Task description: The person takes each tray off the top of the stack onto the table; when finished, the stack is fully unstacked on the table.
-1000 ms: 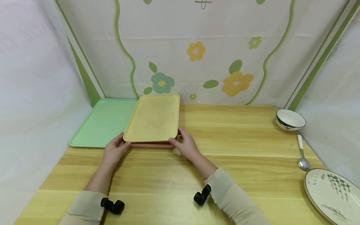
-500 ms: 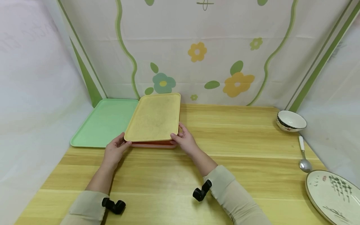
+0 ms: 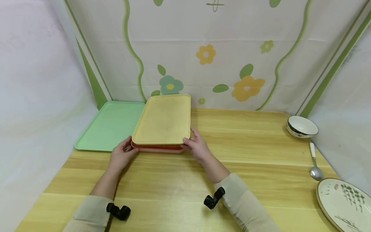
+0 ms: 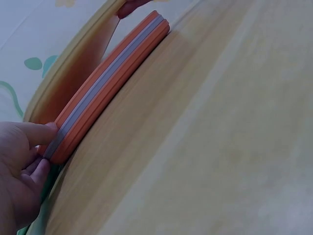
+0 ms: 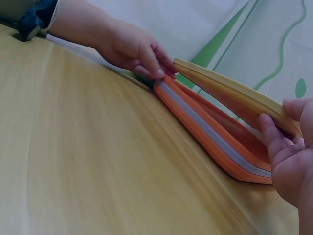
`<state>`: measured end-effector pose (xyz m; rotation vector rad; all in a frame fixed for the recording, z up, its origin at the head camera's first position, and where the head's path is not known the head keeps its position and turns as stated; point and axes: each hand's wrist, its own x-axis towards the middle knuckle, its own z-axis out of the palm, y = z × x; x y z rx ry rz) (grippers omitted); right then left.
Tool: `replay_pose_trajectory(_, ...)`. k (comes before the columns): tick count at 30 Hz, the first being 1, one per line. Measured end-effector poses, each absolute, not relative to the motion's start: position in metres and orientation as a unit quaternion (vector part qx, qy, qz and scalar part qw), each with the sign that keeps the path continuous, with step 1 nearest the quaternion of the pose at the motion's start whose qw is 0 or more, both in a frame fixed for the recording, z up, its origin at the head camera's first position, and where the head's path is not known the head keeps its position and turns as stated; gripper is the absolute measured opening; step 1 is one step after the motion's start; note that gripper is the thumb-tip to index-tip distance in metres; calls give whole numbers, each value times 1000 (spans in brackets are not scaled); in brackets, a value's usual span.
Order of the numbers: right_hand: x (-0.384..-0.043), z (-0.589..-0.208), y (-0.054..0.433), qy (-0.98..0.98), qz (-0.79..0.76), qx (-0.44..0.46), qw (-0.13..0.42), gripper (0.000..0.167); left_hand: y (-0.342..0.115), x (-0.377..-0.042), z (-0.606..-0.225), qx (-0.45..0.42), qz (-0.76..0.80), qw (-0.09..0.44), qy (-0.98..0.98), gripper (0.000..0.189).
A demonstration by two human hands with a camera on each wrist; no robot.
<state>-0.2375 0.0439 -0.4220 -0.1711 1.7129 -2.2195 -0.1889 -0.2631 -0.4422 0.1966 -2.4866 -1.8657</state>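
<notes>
A yellow tray [image 3: 162,119] is tilted up over a stack of trays, its near right corner raised. My right hand [image 3: 197,146] pinches that corner between thumb and fingers; the right wrist view shows the gap below. Beneath lies an orange tray [image 5: 205,110], with a grey-lavender tray [image 4: 102,81] layered between orange edges. At the stack's near left corner, my left hand [image 3: 121,156] pinches the orange edges, as the left wrist view [image 4: 22,166] shows. The yellow tray covers most of the orange tray's inside.
A green tray [image 3: 108,129] lies left of the stack, partly under it or beside it; I cannot tell. On the right of the wooden table [image 3: 232,154] are a patterned bowl [image 3: 302,126], a spoon [image 3: 314,164] and a large plate [image 3: 345,203]. Printed cloth [image 3: 226,29] stands behind.
The yellow tray's near edge has risen and shifted slightly right with my right hand, widening the gap above the orange tray. My left hand stays at the stack's corner.
</notes>
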Motion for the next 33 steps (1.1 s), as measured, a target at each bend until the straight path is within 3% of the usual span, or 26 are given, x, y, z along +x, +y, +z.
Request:
replay_pose_trajectory(9, -235, -409, 87, 571, -802, -63, 161, 74, -263, -187, -439, 65, -575, 24, -815, 69)
replay_pose_trajectory(18, -226, -414, 144, 573, -802, -78, 151, 79, -261, -187, -442, 81, -535, 75, -838, 62)
replay_pose_trajectory(33, -214, -425, 215, 556, -814, -97, 134, 82, -258, -180, -438, 111, -485, 53, -866, 61)
